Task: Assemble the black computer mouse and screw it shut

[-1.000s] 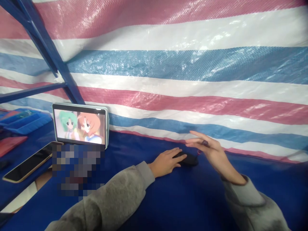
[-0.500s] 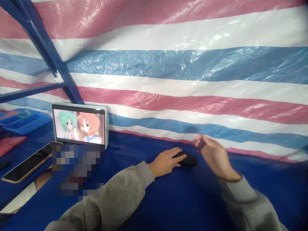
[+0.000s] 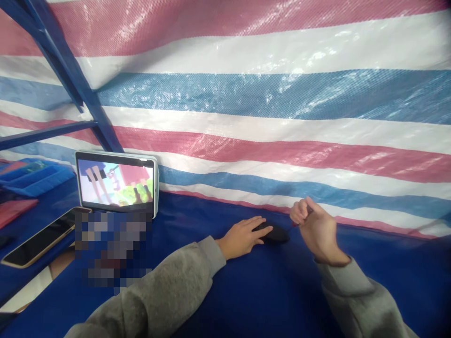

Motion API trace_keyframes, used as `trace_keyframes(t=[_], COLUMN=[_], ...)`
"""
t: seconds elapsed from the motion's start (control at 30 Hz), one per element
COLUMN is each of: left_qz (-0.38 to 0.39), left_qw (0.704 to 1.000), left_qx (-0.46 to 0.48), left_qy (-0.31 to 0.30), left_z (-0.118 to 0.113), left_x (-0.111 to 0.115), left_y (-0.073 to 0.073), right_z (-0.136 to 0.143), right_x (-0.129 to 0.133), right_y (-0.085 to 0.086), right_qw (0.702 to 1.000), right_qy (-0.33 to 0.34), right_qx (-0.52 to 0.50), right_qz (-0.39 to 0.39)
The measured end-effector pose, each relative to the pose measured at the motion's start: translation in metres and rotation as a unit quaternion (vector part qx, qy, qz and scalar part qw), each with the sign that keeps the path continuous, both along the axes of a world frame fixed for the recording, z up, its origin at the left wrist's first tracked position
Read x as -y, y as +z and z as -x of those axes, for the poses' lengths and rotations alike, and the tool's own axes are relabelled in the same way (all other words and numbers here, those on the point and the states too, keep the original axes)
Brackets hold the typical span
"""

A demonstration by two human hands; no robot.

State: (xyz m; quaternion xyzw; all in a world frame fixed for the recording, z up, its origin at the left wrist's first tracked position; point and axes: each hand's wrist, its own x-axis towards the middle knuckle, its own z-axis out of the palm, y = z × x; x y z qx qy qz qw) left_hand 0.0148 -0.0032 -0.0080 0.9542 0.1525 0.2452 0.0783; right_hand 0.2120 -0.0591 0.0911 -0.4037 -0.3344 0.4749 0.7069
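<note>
My left hand (image 3: 241,238) lies over the left end of a black computer mouse (image 3: 278,234), its fingers gripping the shell and steadying it on the blue table. To the right of the mouse, my right hand (image 3: 317,230) is raised with curled fingers, thumb on top. Those fingers close around a slim red screwdriver (image 3: 294,225); most of it is hidden by the hand, and only a bit of red shows below the fingers, close to the mouse's right end.
A tablet (image 3: 116,180) playing a cartoon stands at the left, beside a phone (image 3: 45,237). Behind them are a blue tray (image 3: 42,180) and a red flat item (image 3: 16,211). Striped sheeting (image 3: 246,126) hangs along the table's back, with a blue metal frame (image 3: 66,70) at upper left.
My right hand has shifted slightly right and turned, so less of the red screwdriver shows. My left hand and the mouse stay put. The tablet's picture is different.
</note>
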Motion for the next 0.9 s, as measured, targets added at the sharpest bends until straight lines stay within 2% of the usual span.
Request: trace_keyframes(t=[0.23, 0.37, 0.57, 0.8, 0.9], left_qz=[-0.002, -0.002, 0.012, 0.019, 0.021], left_qw=[1.000, 1.000, 1.000, 1.000, 1.000], left_qx=[-0.005, -0.010, -0.008, -0.005, -0.006], left_qy=[0.001, 0.006, 0.014, 0.018, 0.018], left_z=[0.001, 0.000, -0.001, 0.000, 0.000], left_x=[0.001, 0.001, 0.001, 0.000, 0.001], left_y=[0.002, 0.000, 0.000, 0.000, 0.000], right_z=[0.005, 0.008, 0.009, 0.008, 0.011], right_x=[-0.002, -0.003, -0.003, -0.004, -0.002], right_y=[-0.004, -0.005, -0.005, -0.003, -0.003], right_qw=[0.994, 0.989, 0.988, 0.987, 0.987], right_qy=[-0.105, -0.144, -0.151, -0.147, -0.144], right_qx=[-0.006, -0.032, -0.027, -0.063, -0.063], right_qz=[0.006, 0.004, -0.031, -0.014, -0.029])
